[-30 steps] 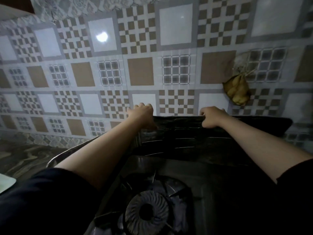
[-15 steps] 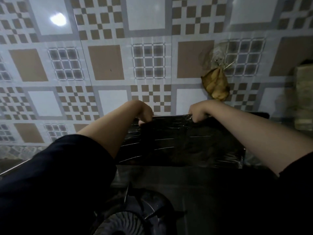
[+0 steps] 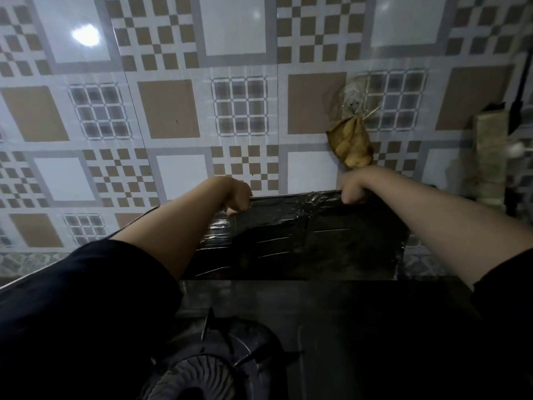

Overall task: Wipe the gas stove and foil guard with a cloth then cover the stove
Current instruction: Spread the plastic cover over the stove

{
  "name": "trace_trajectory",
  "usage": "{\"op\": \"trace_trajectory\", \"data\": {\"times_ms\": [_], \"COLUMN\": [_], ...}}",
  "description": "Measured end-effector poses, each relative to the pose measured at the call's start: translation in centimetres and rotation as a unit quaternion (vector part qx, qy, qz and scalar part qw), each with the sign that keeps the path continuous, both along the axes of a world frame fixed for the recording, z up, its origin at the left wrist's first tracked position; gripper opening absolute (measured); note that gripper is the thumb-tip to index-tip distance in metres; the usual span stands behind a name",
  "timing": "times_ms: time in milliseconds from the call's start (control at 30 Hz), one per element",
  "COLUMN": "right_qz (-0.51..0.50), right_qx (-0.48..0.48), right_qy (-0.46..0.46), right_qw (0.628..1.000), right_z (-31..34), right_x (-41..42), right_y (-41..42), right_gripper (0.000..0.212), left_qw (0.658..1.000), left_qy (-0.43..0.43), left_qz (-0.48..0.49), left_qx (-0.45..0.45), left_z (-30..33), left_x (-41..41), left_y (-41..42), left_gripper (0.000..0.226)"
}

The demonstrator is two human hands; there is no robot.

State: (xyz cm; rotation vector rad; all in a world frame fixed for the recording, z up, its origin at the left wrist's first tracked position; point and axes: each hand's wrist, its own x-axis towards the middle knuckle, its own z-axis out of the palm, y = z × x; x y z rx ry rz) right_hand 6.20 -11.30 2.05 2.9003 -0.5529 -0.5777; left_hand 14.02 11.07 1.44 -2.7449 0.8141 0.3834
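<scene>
A dark, crinkled foil guard (image 3: 302, 235) stands upright behind the gas stove (image 3: 331, 327), against the tiled wall. My left hand (image 3: 238, 196) grips its top edge near the left end, fingers curled over the rim. My right hand (image 3: 353, 187) grips the same edge further right. The stove's round burner (image 3: 199, 379) with its pan supports shows at the bottom, partly cut off by the frame. My left sleeve hides the stove's left side. No cloth is in sight.
A patterned tile wall (image 3: 173, 111) fills the background. A brown dried bundle (image 3: 350, 145) hangs from a hook just above my right hand. A pale upright block (image 3: 490, 157) stands at the far right. A metal rim (image 3: 26, 280) runs along the left.
Both hands keep hold of the foil guard's top edge. The camera has moved forward and tilted up, so the burner sits lower in view and the guard looks closer.
</scene>
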Motion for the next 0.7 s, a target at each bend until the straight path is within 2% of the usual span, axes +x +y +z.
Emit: {"op": "trace_trajectory", "data": {"times_ms": [233, 367, 500, 700], "right_qz": [-0.027, -0.007, 0.007, -0.025], "right_qx": [-0.047, -0.049, -0.023, 0.018], "right_qy": [-0.075, -0.08, -0.102, -0.163], "right_qw": [0.996, 0.996, 0.995, 0.986], "right_z": [-1.2, -1.4, -1.5, -1.2], "right_x": [-1.9, -1.9, -1.4, -2.3], "right_y": [-3.4, -4.0, -5.2, -5.1], "right_gripper": [0.035, 0.031, 0.035, 0.038], "left_qw": [0.998, 0.997, 0.993, 0.988], "left_qy": [-0.044, -0.038, -0.063, -0.095], "left_qz": [0.002, 0.015, 0.014, 0.002], "left_qx": [-0.034, -0.069, -0.099, -0.121], "left_z": [-1.0, -1.2, -1.4, -1.5], "left_x": [0.5, 0.1, 0.4, 0.5], "left_y": [0.1, -0.4, -0.5, -0.9], "left_gripper": [0.031, 0.033, 0.032, 0.028]}}
